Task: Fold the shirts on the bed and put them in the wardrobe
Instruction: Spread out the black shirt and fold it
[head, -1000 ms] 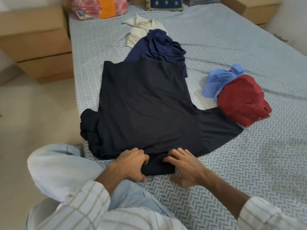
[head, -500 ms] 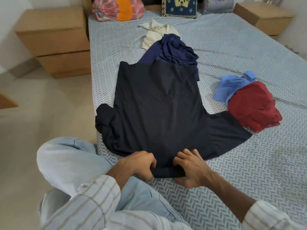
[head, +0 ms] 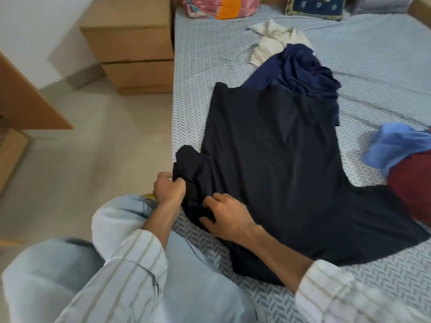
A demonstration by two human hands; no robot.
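Head view. A black shirt (head: pixel 275 164) lies spread flat on the bed (head: pixel 198 66), its hem toward the far end and its collar end toward the person. One sleeve hangs at the bed's left edge; the other sleeve lies flat to the right, its end touching a red shirt (head: pixel 412 187).

The left hand (head: pixel 169 187) is at the bed's left edge, fingers curled and clamped on the black shirt's left sleeve fabric. The right hand (head: pixel 224 215) rests on the black shirt just beside the left hand, fingers bent and pinching a fold of fabric near the collar.

A navy shirt (head: pixel 300 73) lies crumpled at the far end of the black shirt, partly under its hem. A cream shirt (head: pixel 272 43) lies beyond it, touching it. A blue shirt (head: pixel 394 148) sits against the red one at the right edge.

A wooden nightstand (head: pixel 130 45) stands left of the bed. Pillows (head: pixel 221 7) lie at the head end.
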